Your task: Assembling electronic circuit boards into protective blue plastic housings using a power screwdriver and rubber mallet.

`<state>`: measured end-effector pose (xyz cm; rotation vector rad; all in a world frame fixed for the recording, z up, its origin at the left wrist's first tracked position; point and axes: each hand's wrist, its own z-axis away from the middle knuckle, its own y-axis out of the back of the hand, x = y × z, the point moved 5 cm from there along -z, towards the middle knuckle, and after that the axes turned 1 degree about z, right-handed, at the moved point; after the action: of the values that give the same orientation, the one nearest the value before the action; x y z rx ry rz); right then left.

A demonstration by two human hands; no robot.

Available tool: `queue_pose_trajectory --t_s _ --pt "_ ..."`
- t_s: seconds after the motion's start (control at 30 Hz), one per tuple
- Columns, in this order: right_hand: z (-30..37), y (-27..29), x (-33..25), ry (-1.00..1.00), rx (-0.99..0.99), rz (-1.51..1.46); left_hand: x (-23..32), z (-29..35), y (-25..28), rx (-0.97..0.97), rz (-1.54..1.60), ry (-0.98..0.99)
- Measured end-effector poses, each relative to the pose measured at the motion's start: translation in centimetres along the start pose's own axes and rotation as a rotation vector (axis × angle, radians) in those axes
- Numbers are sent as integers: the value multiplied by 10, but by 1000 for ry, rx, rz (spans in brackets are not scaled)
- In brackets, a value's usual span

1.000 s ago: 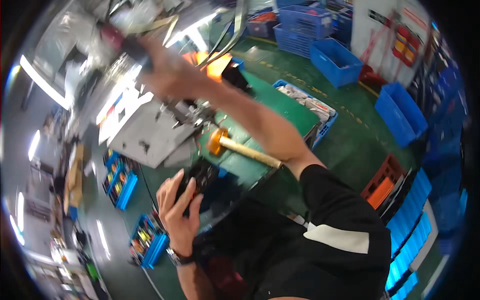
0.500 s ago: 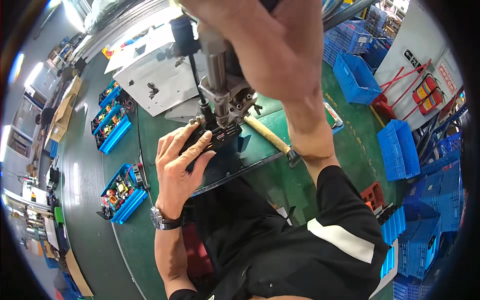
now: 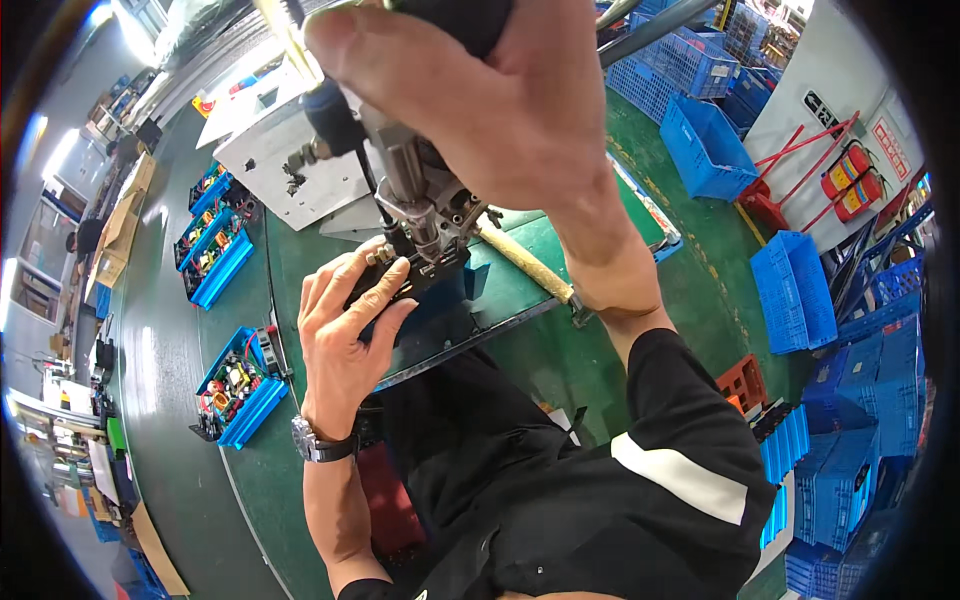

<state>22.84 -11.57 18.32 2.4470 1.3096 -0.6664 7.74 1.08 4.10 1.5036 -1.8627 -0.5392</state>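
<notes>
The right hand (image 3: 520, 115) is wrapping tightly around a dark-bodied tool (image 3: 405, 170), its metal nose pointing down at a black part (image 3: 438, 277) lying near the front edge of the bench. The left hand (image 3: 345, 335) is spreading its fingers over the part's left end, fingertips resting on it and thumb standing apart, while small brass-coloured pieces (image 3: 378, 257) are showing at the fingertips. Whether the nose is touching the part, the view is not making clear.

One second ago the right arm was reaching far to the upper left, tool blurred and well away from the part; now the tool is standing over it. Half a second ago it was looking nearly upright; now it is slanting, its top leaning left. The left hand is staying by the part throughout. The mallet (image 3: 525, 265), earlier showing its orange head, is now showing only its wooden handle, lying across the bench.

The bench (image 3: 548, 240) is showing a green top, with a pale, dark-marked panel (image 3: 325, 185) lying beyond the left hand. To the left, blue trays (image 3: 255, 412) of small components are sitting on a long, dark surface (image 3: 155, 340). To the right, blue crates (image 3: 718, 172) are standing on a green floor (image 3: 695, 325), and red extinguishers (image 3: 858, 198) are occupying a spot by the pale wall (image 3: 800, 60).
</notes>
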Motion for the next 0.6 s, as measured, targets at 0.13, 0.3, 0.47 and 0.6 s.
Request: queue_pose_trajectory --t_s 0.13,0.3,0.47,0.6 --pt "-9 -9 -11 53 70 -146 -3 1 2 -19 -1 21" --pt "-2 -7 10 78 -54 47 -4 -5 2 -19 17 6" --pt "-7 -16 -5 2 129 71 -10 -1 3 13 25 19" --pt "-22 1 0 720 -129 402 -9 -2 1 -8 75 -39"
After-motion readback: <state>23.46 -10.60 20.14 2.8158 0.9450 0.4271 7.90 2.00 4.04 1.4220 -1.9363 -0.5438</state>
